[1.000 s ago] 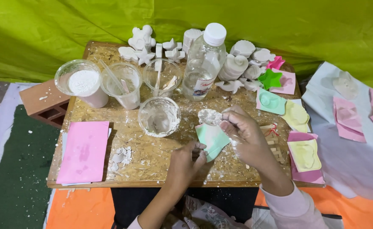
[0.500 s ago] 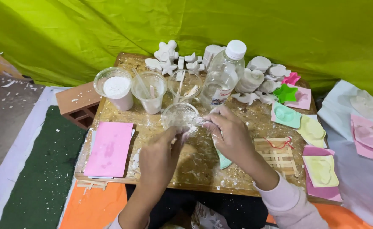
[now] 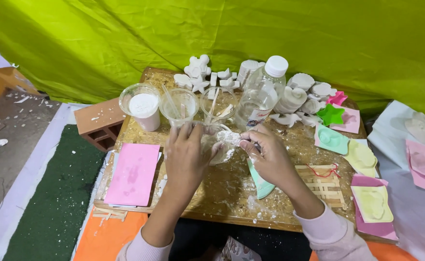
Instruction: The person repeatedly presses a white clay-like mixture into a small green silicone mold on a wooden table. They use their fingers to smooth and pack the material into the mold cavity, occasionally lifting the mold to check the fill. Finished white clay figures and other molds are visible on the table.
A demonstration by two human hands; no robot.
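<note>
At centre of board: a clear plastic cup [image 3: 218,145] holding white plaster, just in front of the three cups behind it.
Your left hand [image 3: 187,155]: fingers curled round the cup's left side, gripping it.
Your right hand [image 3: 269,157]: fingers pinched shut on a lump of white plaster [image 3: 230,137] at the cup's rim; a mint-green mould [image 3: 261,182] lies under the wrist.
Change since a second ago: the mint-green mould was up in your fingers, now it lies on the board; both hands have come together at the cup. The piece looks freed from the mould.
Cup at back left [image 3: 143,106]: nearly full of white powder.
Two cups beside it [image 3: 179,105]: clear, mostly empty, sticks standing inside.
Bottle [image 3: 261,94]: clear, white cap, partly filled with water.
Left of you: a flat pink mould [image 3: 134,173].
Right of you: green, yellow and pink moulds [image 3: 362,159]; white cast shapes [image 3: 299,94] along the back edge.
</note>
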